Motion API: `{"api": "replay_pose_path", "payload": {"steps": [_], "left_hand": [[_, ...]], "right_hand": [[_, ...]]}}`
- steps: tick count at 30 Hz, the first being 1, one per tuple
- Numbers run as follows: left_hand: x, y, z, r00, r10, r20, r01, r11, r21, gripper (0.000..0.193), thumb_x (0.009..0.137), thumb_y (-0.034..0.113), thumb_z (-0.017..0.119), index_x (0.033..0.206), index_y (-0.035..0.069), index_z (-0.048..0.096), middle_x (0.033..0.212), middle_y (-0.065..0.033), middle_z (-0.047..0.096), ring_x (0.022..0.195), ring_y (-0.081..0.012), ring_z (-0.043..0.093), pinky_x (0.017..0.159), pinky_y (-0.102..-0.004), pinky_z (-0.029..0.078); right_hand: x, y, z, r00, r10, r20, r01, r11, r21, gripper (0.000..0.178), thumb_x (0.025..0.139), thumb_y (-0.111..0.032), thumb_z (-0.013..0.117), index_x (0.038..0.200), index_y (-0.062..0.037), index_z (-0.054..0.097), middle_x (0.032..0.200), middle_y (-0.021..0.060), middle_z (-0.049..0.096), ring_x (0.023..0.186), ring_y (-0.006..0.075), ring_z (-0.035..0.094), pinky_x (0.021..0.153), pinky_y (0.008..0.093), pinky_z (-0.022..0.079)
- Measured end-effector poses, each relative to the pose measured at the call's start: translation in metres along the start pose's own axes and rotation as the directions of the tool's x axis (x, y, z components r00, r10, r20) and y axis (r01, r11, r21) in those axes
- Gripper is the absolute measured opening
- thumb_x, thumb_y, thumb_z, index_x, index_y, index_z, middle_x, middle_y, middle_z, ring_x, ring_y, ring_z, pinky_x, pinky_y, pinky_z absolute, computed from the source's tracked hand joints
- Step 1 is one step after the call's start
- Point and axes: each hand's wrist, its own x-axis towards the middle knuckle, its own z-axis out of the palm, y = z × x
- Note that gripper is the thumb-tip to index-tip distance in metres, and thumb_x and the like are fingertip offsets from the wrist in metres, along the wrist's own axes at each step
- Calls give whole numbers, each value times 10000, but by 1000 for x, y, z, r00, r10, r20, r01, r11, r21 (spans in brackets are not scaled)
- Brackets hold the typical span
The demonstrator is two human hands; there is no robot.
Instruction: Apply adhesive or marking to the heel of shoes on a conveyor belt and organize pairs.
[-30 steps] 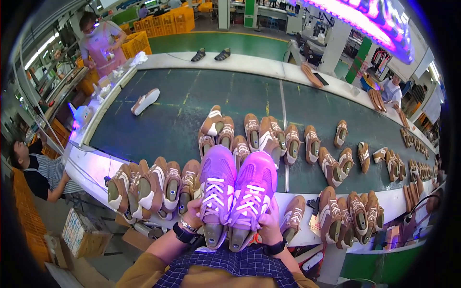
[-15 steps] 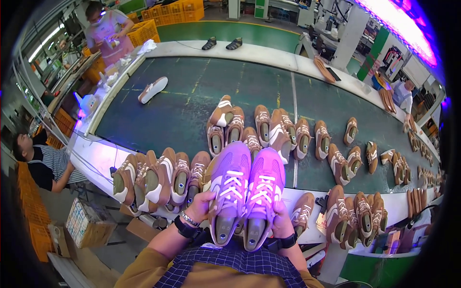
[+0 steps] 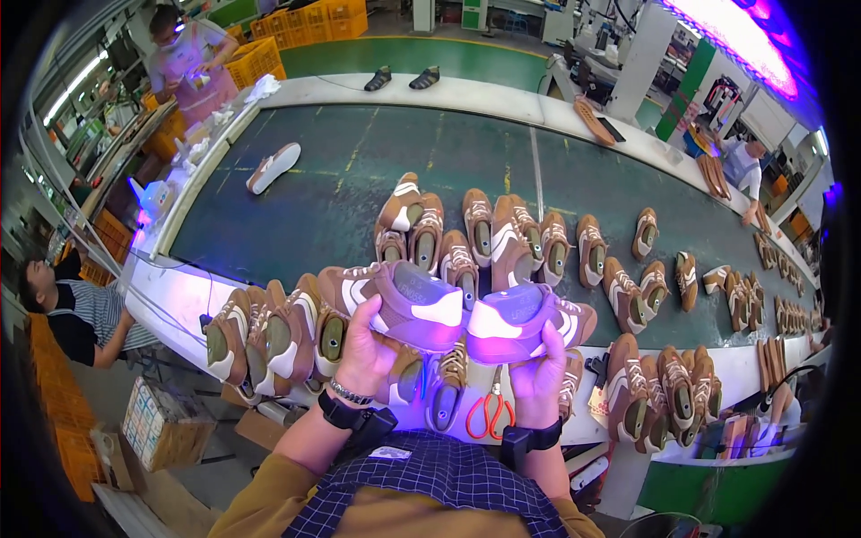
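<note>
My left hand (image 3: 363, 357) grips a brown sneaker (image 3: 408, 314) with white stripes, its toe pointing left and its white heel patch facing inward. In my right hand (image 3: 540, 377) is a second, matching sneaker (image 3: 511, 325), toe to the right, so the two heels face each other with a small gap. Purple light tints both, and a grey last fills each opening. Below them on the white ledge lie a red-handled cutting tool (image 3: 490, 414), its tip partly hidden, and another laced sneaker (image 3: 446, 399).
A green conveyor belt (image 3: 350, 197) carries several similar sneakers. More sneakers (image 3: 269, 336) stand along the near white ledge on both sides. One shoe (image 3: 273, 168) lies on its side at the far left. Co-workers (image 3: 193, 63) stand around the line. Yellow crates (image 3: 314, 25) are stacked behind.
The two sneakers have turned from side by side, toes away, to heel to heel with toes outward. My hands have shifted apart, and the red-handled tool now shows beneath.
</note>
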Motion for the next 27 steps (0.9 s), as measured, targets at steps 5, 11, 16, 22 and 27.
{"api": "replay_pose_path", "payload": {"steps": [5,11,16,22,27], "left_hand": [[2,-6,-4,999,33,-43,-33,999,-8,389,823,233,643,1153,59,535,1096,-47,614,1014,-188,589,912,-340,473],[-3,-12,-1,996,47,-75,-46,999,19,395,821,253,646,1152,68,533,1098,-43,610,1004,-193,590,880,-350,493],[-4,-15,-2,993,49,-105,-48,999,20,401,818,258,647,1152,68,532,1097,-49,607,997,-195,592,854,-352,506],[-5,-16,-1,996,38,-78,-36,999,29,387,833,271,620,1148,63,531,1100,-55,605,1013,-195,580,889,-357,479],[-9,-17,-5,994,70,-88,-65,996,53,381,850,261,596,1162,56,519,1117,-60,597,1024,-190,572,902,-366,460]], "right_hand": [[-5,10,-3,998,-32,-53,31,999,-19,449,874,-209,574,1273,-54,440,1228,95,540,1140,249,526,981,425,432],[-7,13,2,995,-40,-95,37,999,-40,444,877,-237,582,1265,-66,449,1224,81,544,1113,235,545,966,409,447],[-5,14,-2,995,-31,-96,27,999,-45,430,882,-235,577,1256,-59,458,1219,73,550,1102,218,551,963,389,448],[-6,14,0,997,-44,-64,40,997,-64,418,897,-239,550,1258,-53,451,1225,79,543,1115,214,540,969,378,439],[-11,16,-4,996,-79,-45,73,991,-111,433,893,-232,557,1269,-54,435,1235,72,525,1132,207,519,978,386,421]]}}
